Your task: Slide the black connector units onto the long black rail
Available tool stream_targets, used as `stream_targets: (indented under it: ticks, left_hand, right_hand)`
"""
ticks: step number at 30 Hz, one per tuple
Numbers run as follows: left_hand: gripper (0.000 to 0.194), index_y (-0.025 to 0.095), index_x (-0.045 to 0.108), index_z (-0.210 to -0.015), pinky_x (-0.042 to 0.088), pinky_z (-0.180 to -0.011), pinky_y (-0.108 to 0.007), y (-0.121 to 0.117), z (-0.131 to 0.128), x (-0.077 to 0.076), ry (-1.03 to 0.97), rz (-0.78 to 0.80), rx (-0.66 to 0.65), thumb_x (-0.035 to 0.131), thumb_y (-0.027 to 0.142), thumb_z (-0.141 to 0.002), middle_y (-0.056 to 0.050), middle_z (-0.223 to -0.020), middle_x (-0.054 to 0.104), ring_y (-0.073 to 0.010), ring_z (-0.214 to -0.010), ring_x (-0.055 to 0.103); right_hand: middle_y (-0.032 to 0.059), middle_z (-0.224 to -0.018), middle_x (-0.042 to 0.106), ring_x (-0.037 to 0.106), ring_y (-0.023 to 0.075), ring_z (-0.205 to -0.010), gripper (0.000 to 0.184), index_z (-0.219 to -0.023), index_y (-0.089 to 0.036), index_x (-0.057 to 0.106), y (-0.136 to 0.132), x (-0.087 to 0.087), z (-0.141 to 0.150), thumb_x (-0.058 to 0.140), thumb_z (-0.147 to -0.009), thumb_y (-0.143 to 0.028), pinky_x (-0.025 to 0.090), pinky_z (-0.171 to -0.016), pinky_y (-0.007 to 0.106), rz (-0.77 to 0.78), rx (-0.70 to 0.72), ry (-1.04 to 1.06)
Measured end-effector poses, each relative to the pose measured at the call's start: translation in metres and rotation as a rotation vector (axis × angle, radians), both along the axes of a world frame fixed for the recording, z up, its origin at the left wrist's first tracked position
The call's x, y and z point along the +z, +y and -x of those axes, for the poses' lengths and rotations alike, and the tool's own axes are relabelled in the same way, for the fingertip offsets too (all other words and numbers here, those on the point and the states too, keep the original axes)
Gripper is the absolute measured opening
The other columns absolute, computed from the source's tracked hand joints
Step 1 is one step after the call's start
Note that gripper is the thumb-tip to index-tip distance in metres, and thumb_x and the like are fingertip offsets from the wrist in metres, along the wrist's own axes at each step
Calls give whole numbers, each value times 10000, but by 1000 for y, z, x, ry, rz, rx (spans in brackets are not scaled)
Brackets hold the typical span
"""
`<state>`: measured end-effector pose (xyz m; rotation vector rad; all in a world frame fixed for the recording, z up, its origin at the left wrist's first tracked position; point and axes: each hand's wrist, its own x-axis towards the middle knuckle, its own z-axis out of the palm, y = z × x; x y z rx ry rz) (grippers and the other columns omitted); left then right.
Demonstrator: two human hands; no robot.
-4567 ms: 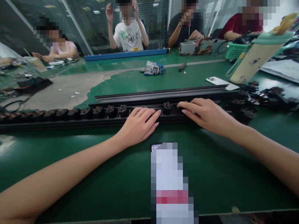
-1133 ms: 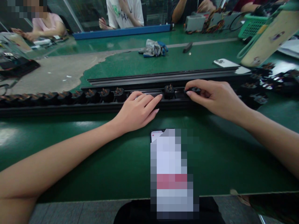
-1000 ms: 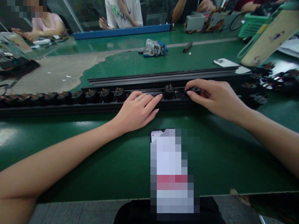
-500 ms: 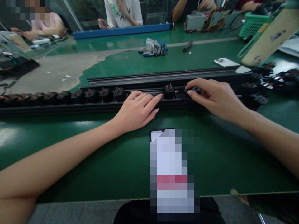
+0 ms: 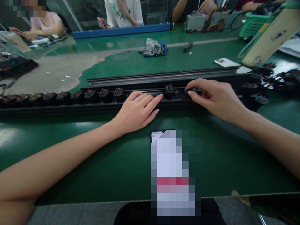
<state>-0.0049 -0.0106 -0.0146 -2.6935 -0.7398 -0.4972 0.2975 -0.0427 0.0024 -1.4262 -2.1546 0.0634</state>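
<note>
A long black rail (image 5: 98,109) runs across the green bench, carrying a row of black connectors with copper pins. My left hand (image 5: 137,111) lies flat across the rail with its fingers spread, holding nothing. Just past its fingertips stands a black connector (image 5: 169,91). My right hand (image 5: 213,97) pinches another black connector (image 5: 195,90) in the rail between thumb and fingertips, and the fingers hide part of it. A heap of similar connectors (image 5: 260,90) lies beyond the rail's right end. Below my hands lies a phone (image 5: 172,172), blurred out.
A grey metal bar (image 5: 164,78) lies along the rail's far side. Beyond are work gloves (image 5: 153,47), a white phone (image 5: 225,62) and a tall bottle (image 5: 269,36). Seated people work across the bench, with a blue bar (image 5: 122,30) and a green basket (image 5: 254,26) near them.
Since the oldest frame, my right hand has gone from lying flat to pinching a connector, and the view has tilted down. Over the last second, the view has only shifted slightly.
</note>
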Motion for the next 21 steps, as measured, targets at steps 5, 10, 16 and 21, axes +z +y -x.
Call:
stream_targets:
  ticks: [5, 10, 16, 21]
  left_hand:
    - [515, 95, 580, -1505, 481, -1030, -475, 0, 0, 0, 9, -8, 3, 386, 356, -1105, -164, -1210, 751, -291, -1090, 699]
    - [509, 119, 581, -1513, 478, -1040, -479, 0, 0, -1, 0, -5, 5, 392, 348, -1099, -156, -1214, 749, -288, -1099, 701]
    - [509, 111, 583, -1507, 481, -1033, -478, 0, 0, -1, -6, 0, 3, 395, 352, -1101, -160, -1214, 750, -290, -1091, 700]
    - [508, 101, 582, -1505, 478, -1031, -473, 0, 0, 0, 2, -1, -1, 394, 346, -1102, -163, -1213, 749, -289, -1087, 699]
  right_hand:
    - [42, -813, 665, 611, 236, -733, 346, -1241, -256, 704, 3, 2, 0, 514, -1011, -430, 460, -748, 385, 27, 8, -26]
    - [81, -947, 721, 637, 257, -804, 397, -1311, -242, 673, 9, -1, -4, 479, -1023, -434, 468, -774, 387, 17, 54, -77]
    - [80, -931, 713, 654, 293, -841, 373, -1262, -263, 666, 11, -4, -6, 484, -1013, -473, 485, -816, 426, 12, 29, -60]
    - [70, -877, 685, 652, 295, -817, 343, -1236, -258, 667, 11, -3, -6, 522, -993, -451, 477, -804, 427, 15, -10, -33]
